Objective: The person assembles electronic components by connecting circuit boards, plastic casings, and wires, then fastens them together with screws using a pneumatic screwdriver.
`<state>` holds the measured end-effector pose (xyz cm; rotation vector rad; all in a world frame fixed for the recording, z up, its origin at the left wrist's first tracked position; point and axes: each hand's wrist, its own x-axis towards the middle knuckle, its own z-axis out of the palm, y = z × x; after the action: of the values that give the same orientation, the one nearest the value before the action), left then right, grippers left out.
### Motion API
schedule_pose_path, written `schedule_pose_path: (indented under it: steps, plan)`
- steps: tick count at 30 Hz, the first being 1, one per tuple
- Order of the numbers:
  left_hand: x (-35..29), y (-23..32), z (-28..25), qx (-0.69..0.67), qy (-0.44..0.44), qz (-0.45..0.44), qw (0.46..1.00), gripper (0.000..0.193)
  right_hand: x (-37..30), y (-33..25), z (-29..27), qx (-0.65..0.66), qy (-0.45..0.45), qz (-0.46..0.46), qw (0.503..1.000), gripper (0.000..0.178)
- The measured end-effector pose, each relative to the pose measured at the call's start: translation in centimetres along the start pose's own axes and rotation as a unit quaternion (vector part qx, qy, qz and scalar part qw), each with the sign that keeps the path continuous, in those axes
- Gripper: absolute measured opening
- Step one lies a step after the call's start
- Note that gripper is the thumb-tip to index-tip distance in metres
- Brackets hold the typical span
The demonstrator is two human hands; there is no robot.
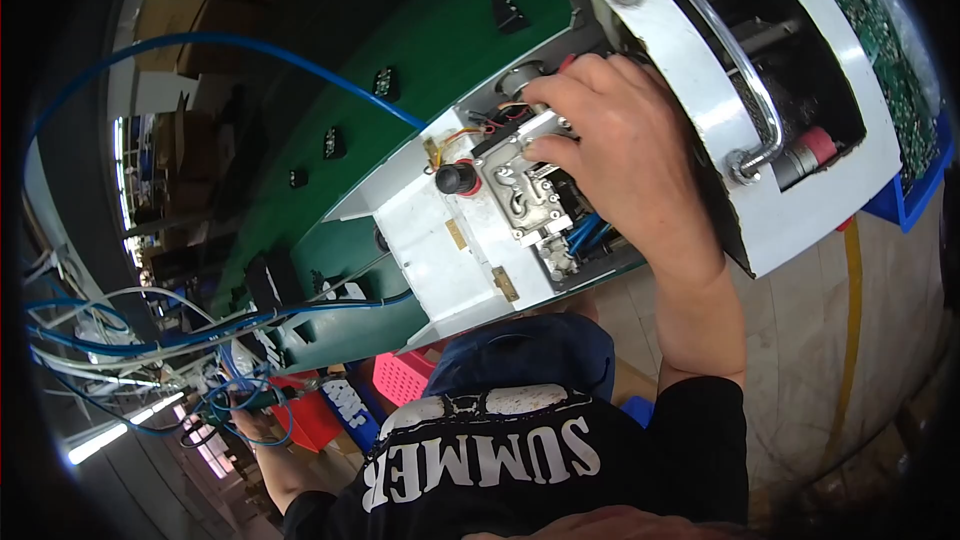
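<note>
My right hand (625,140) reaches into a white metal machine housing (430,260), fingers bent over a silver metal fixture (525,200) with curved recesses. Thumb and forefinger close around a part at its upper edge, which the hand mostly hides. Beside the fixture stands a black round knob (457,179) with a red ring. The raised white cover (690,70) with its chrome handle (735,50) is to the right of this hand. Far to the left, my left hand (252,424) is closed around something dark green among looped blue tubes (290,420); its kind is unclear.
Several small black parts (385,83) are spaced along the green surface (440,30). A blue bin (925,175) of green circuit boards (880,50) stands at right. A blue hose (240,38) arches to the housing. Near my lap are a pink basket (402,378) and red bin (308,415).
</note>
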<state>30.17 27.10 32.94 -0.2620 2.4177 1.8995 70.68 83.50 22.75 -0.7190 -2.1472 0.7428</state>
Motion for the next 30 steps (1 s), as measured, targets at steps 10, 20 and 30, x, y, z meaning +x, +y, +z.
schedule_pose_path:
  steps: [10, 20, 30]
  plan:
    - [5.9, -2.5, -5.4, 0.008, 0.009, 0.079, 0.997, 0.018, 0.1, -0.3, 0.1, -0.013, -0.013, 0.042, 0.999, 0.033]
    - [4.7, -2.3, -4.1, 0.001, 0.026, 0.033, 0.999, 0.018, 0.3, -0.8, 0.2, -0.040, -0.037, 0.060, 0.997, 0.036]
    - [8.8, -3.3, -8.6, -0.050, -0.087, 0.037, 0.994, 0.013, 0.4, -1.3, 0.2, -0.044, -0.031, 0.063, 0.997, 0.035]
